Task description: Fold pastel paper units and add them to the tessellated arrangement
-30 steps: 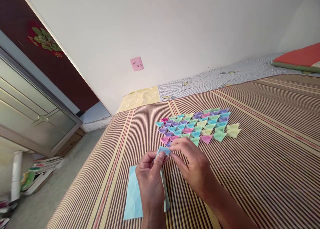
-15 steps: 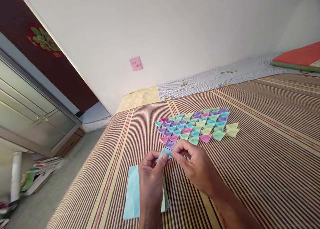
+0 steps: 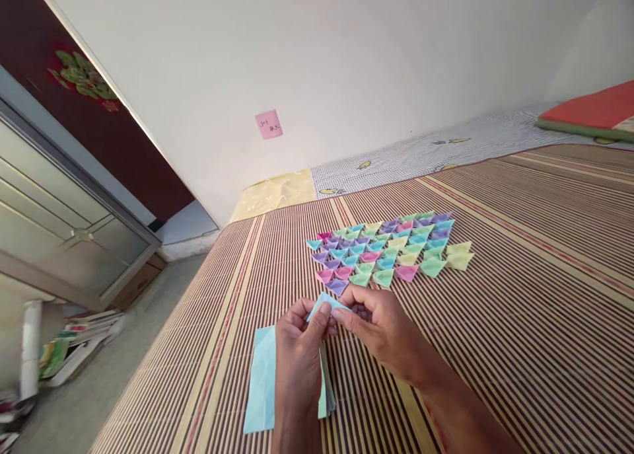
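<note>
Below the frame's centre, a paper piece (image 3: pixel 325 298) sits between left hand (image 3: pixel 300 341) and right hand (image 3: pixel 381 327), before rows of folded papers (image 3: pixel 370 258) on the mat (image 3: pixel 545 302); sheets (image 3: pixel 260 382) lie at lower centre.

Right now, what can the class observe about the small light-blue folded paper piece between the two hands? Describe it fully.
The small light-blue folded paper piece looks thin and matte, its visible part roughly triangular, with one corner pointing away from the person. The left hand pinches it, thumb across the near face; the right hand grips its right corner. It sits nearer the person than the rows of multicoloured folded paper shapes. Fingers hide its lower part.
</note>
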The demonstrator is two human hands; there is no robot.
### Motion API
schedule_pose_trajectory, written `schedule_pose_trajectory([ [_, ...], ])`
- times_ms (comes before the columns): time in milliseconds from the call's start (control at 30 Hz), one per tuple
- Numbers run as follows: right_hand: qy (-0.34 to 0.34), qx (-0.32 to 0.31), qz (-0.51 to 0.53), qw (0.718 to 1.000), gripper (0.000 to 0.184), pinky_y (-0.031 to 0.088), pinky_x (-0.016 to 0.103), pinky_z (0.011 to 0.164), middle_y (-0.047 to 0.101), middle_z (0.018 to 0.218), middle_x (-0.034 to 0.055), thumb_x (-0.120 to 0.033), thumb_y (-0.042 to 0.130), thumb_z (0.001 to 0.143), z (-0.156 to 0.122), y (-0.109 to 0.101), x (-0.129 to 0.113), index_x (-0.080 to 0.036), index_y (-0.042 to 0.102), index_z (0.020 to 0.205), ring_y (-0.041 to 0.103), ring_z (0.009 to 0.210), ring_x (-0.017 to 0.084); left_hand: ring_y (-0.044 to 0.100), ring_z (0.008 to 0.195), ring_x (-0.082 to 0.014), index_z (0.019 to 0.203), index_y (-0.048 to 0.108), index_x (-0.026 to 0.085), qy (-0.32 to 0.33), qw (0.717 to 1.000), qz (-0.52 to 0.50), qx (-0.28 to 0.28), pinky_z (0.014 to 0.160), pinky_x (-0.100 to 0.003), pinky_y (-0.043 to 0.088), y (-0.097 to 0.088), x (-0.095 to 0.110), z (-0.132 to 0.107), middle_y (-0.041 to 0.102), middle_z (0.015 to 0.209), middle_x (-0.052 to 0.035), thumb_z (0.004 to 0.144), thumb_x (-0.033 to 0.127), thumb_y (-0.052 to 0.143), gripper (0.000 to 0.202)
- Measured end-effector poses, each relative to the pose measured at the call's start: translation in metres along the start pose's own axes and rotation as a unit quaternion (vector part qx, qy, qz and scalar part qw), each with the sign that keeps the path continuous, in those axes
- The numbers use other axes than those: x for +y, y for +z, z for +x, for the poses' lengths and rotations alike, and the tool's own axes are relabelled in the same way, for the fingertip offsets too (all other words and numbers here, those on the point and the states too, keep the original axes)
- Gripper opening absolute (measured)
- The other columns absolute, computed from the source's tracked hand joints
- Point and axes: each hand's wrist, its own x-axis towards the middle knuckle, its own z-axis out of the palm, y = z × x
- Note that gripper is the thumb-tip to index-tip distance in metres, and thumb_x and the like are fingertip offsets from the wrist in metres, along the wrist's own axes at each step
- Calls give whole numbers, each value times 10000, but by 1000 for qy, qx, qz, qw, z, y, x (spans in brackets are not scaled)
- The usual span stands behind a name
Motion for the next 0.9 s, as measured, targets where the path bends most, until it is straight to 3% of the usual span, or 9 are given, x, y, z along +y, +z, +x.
schedule_pose_trajectory([
  [167, -32, 4, -23, 999, 285, 356, 259, 559, 546, 664, -35, -300, 554, 1006, -2, 5, 0, -199, 567, 740, 454, 601, 117, 489, 582, -100, 646, 635, 158, -1, 1000, -2, -5, 592, -220, 404, -2, 1, 0, 566, 590, 17, 789, 400, 821, 337],
  [400, -8, -20, 19, 1000, 327, 351, 262, 579, 505, 689, -31, -375, 544, 1023, -1, 7, 4, -198, 549, 748, 436, 633, 123, 486, 549, -89, 637, 644, 154, 11, 1000, -4, 1, 563, -212, 402, 0, 4, -2, 570, 563, 21, 790, 405, 829, 347],
  [600, -15, 9, 74, 997, 277, 405, 264, 628, 517, 731, -18, -374, 549, 990, 0, -2, 3, -187, 574, 787, 473, 682, 135, 632, 670, -132, 818, 770, 141, -7, 999, -40, -27, 662, -239, 497, 8, 9, -6, 731, 730, -48, 790, 369, 835, 239],
  [900, -19, 17, 52, 998, 235, 383, 256, 623, 517, 720, -29, -309, 596, 967, 1, -1, 5, -188, 576, 767, 466, 677, 125, 555, 598, -98, 692, 698, 155, 32, 998, -29, 38, 607, -202, 438, 12, 5, -10, 662, 623, -10, 827, 340, 787, 246],
])
